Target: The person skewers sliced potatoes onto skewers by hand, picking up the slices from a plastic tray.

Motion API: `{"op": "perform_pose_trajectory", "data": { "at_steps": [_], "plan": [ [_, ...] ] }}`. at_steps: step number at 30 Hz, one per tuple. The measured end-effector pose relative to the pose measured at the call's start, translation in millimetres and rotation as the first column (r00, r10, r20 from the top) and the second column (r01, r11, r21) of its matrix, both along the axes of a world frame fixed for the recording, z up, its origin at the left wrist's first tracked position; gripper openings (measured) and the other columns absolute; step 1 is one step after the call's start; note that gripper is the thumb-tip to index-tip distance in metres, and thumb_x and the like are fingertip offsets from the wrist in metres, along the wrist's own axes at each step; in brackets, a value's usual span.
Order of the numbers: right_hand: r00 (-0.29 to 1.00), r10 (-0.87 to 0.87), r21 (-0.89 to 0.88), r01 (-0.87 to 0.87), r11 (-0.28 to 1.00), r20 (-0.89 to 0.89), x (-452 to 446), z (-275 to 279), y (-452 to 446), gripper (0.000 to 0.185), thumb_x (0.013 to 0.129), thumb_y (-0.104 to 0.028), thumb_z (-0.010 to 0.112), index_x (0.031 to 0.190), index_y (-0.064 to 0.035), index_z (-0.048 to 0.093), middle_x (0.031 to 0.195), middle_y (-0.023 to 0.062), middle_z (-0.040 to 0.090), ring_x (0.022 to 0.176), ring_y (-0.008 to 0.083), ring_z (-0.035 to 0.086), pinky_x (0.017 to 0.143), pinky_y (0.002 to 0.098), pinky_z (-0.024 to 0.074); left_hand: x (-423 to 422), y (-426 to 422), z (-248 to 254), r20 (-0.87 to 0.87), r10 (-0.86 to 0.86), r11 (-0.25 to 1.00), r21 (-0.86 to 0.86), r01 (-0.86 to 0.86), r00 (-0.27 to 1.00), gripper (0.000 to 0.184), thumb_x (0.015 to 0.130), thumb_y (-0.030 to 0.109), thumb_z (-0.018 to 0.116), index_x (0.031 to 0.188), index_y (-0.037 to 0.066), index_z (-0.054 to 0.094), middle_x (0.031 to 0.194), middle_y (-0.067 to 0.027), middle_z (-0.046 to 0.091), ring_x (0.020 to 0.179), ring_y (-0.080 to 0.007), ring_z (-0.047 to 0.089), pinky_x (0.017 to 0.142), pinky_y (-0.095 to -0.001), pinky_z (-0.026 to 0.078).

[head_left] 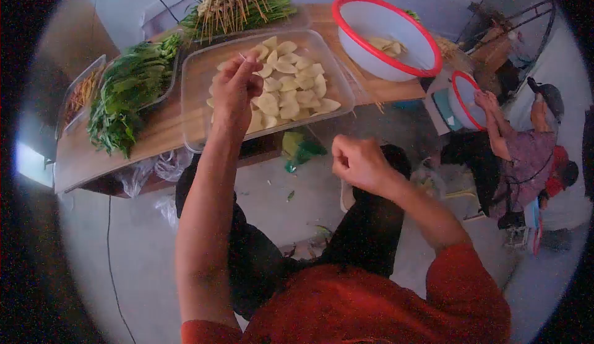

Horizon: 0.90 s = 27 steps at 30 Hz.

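Note:
My left hand (237, 90) is raised over the near left side of a clear plastic tray (198, 106), with its fingers closed in a pinch. A tiny pale bit shows at its fingertips, too small to name. Many pale yellow slices, like potato slices (288, 84), lie spread in the tray beyond and beside this hand. My right hand (359, 161) is curled into a fist in front of the table's edge, above my knee. Whatever it may hold is hidden inside the fingers.
Leafy greens (133, 84) fill a tray at left, beside a small tray of sticks (80, 93). Skewered food (235, 0) lies on greens at the back. A red-rimmed basin (427, 65) holds more slices. Another person (523, 152) sits at right by a second basin (461, 99).

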State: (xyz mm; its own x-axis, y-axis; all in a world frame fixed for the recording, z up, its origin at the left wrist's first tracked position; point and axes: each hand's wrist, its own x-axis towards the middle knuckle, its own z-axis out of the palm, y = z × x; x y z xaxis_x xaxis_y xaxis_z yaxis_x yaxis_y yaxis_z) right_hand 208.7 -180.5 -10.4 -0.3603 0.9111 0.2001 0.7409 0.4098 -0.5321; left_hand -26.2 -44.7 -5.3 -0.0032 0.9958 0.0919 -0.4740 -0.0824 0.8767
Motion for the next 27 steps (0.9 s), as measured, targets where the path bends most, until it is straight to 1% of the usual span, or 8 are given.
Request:
{"op": "perform_pose_trajectory", "data": {
  "at_steps": [5, 10, 14, 18, 21, 23, 25, 27],
  "plan": [
    [0.997, 0.052, -0.086, -0.057, 0.995, -0.058, -1.7, 0.5, 0.4, 0.012, 0.076, -0.009, 0.06, 0.082, -0.0037, 0.051, 0.073, 0.0138, 0.06, 0.068, 0.03, 0.062, 0.061, 0.0388, 0.0482, 0.0, -3.0, 4.2, 0.019, -0.06, 0.997, 0.046, 0.06, 0.998, 0.023, 0.091, 0.019, 0.056, 0.107, 0.003, 0.059, 0.08, -0.0007, 0.054, 0.062, -0.0091, 0.049, 0.056, -0.0212, 0.04],
    [0.877, 0.013, -0.16, -0.102, 0.982, -0.48, -18.3, 15.7, 28.0, 0.019, 0.089, -0.014, 0.053, 0.101, 0.0, 0.053, 0.08, 0.0106, 0.062, 0.071, 0.0184, 0.063, 0.067, 0.0305, 0.0492, 10.4, -12.5, 16.8, 0.012, -0.162, 0.983, 0.089, 0.161, 0.987, 0.029, 0.091, 0.016, 0.054, 0.117, 0.003, 0.053, 0.079, -0.0021, 0.055, 0.061, -0.0099, 0.051, 0.056, -0.0223, 0.042],
    [0.789, 0.001, -0.251, -0.197, 0.948, -0.615, -42.1, 29.9, 59.5, 0.02, 0.089, -0.013, 0.052, 0.104, 0.0016, 0.053, 0.078, 0.0077, 0.061, 0.067, 0.0127, 0.06, 0.063, 0.0278, 0.0491, 14.9, -16.5, 17.8, -0.026, -0.219, 0.966, 0.132, 0.221, 0.975, 0.037, 0.091, 0.016, 0.053, 0.126, 0.005, 0.046, 0.081, -0.0035, 0.056, 0.063, -0.0112, 0.053, 0.055, -0.0253, 0.044],
    [0.718, 0.049, -0.185, -0.244, 0.952, -0.695, -59.7, 19.6, 89.1, 0.018, 0.089, -0.011, 0.05, 0.1, 0.0027, 0.053, 0.072, 0.005, 0.058, 0.06, 0.0096, 0.057, 0.057, 0.025, 0.0475, 9.3, -11.0, 15.6, -0.1, -0.147, 0.98, 0.117, 0.158, 0.984, 0.039, 0.091, 0.018, 0.054, 0.127, 0.006, 0.046, 0.085, -0.005, 0.059, 0.065, -0.0113, 0.054, 0.057, -0.0258, 0.045],
    [0.652, 0.06, -0.126, -0.235, 0.964, -0.756, -62.2, 11.9, 104.9, 0.016, 0.09, -0.012, 0.049, 0.098, 0.0014, 0.054, 0.066, 0.0021, 0.055, 0.058, 0.0083, 0.055, 0.054, 0.0238, 0.0455, -2.4, -4.5, 20.9, -0.087, 0.043, 0.994, 0.104, -0.034, 0.995, 0.037, 0.091, 0.017, 0.053, 0.125, 0.004, 0.048, 0.09, -0.0064, 0.061, 0.063, -0.0107, 0.056, 0.058, -0.0235, 0.046],
    [0.522, 0.015, -0.141, -0.257, 0.956, -0.853, -54.2, 6.7, 112.4, 0.017, 0.09, -0.015, 0.05, 0.099, -0.0007, 0.054, 0.064, 0.0012, 0.055, 0.056, 0.0074, 0.052, 0.05, 0.0228, 0.042, -19.1, 1.0, 19.4, -0.276, 0.093, 0.991, 0.117, -0.062, 0.957, 0.034, 0.09, 0.019, 0.055, 0.12, 0.003, 0.052, 0.092, -0.0065, 0.062, 0.065, -0.0105, 0.056, 0.061, -0.0231, 0.046],
    [0.545, -0.017, -0.181, -0.25, 0.951, -0.839, -41.9, 1.5, 113.7, 0.018, 0.09, -0.019, 0.052, 0.099, -0.0035, 0.055, 0.061, -0.0007, 0.051, 0.051, 0.0061, 0.046, 0.047, 0.0214, 0.0365, -27.8, 2.9, 20.0, -0.326, 0.076, 0.994, 0.099, -0.046, 0.942, 0.031, 0.089, 0.021, 0.057, 0.114, 0.003, 0.056, 0.09, -0.0052, 0.062, 0.065, -0.01, 0.056, 0.061, -0.023, 0.046],
    [0.453, -0.132, -0.26, -0.235, 0.937, -0.882, -29.8, -1.0, 114.6, 0.019, 0.09, -0.024, 0.054, 0.098, -0.0061, 0.055, 0.058, -0.003, 0.047, 0.048, 0.0046, 0.041, 0.044, 0.0197, 0.0311, -32.3, 3.9, 21.4, -0.514, 0.062, 0.994, 0.11, -0.005, 0.855, 0.029, 0.088, 0.02, 0.058, 0.11, 0.002, 0.059, 0.087, -0.004, 0.062, 0.065, -0.0091, 0.056, 0.061, -0.0231, 0.046]
  ]
}}
